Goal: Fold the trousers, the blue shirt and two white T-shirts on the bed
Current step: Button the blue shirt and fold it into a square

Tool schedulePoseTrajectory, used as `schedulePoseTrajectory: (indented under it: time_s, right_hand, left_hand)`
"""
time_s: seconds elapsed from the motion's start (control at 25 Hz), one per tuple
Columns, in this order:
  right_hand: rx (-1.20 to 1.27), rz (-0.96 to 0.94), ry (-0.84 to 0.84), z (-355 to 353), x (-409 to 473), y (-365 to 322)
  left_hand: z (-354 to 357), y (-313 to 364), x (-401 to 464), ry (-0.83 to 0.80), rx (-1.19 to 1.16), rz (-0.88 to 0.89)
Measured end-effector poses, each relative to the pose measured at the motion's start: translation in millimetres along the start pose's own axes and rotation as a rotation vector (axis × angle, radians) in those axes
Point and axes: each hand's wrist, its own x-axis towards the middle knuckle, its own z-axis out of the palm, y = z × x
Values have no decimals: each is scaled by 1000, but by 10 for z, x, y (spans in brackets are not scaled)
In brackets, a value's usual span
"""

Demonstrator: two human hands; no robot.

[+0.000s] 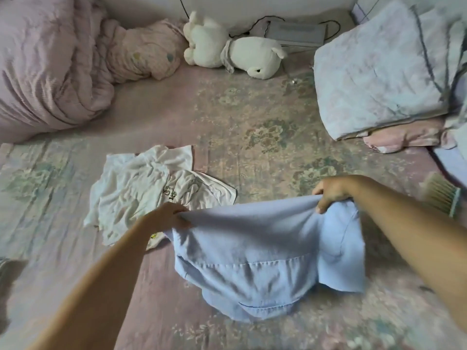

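Observation:
The blue shirt (255, 251) hangs in front of me above the flowered bed sheet (252, 127), its lower part bunched on the bed. My left hand (168, 214) pinches its upper left edge. My right hand (333, 192) grips the upper right edge, so the cloth is stretched between both hands. Crumpled white T-shirts (141, 188) lie in a heap on the bed just left of and behind my left hand; I cannot tell whether there is one or two. No trousers are visible.
A rumpled pink quilt (48, 64) fills the far left. A white plush toy (227, 46) lies at the back by the wall. A pale blue pillow (379, 72) on a pink one sits at the right, a brush (439, 193) near my right forearm.

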Motion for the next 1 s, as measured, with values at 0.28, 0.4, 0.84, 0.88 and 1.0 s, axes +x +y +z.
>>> schedulePoseTrajectory:
  time_s: [0.28,0.4,0.84,0.88,1.0]
  right_hand:
    - [-78,-66,297,-61,1921,321]
    - [-208,-42,380,-286,2424,296]
    - [-399,-67,770,1505,2577,1036]
    - [-349,13,742,1617,2503,1105]
    - [47,240,903,1947,2139,1055]
  left_hand:
    - [320,-553,1773,299,8,106]
    - [179,-707,2462,297,104,125]
    - [1987,-532,2234,439,612,298]
    - [2025,-582,2195,422,610,276]
    - [2179,-695,1712,512,532,310]
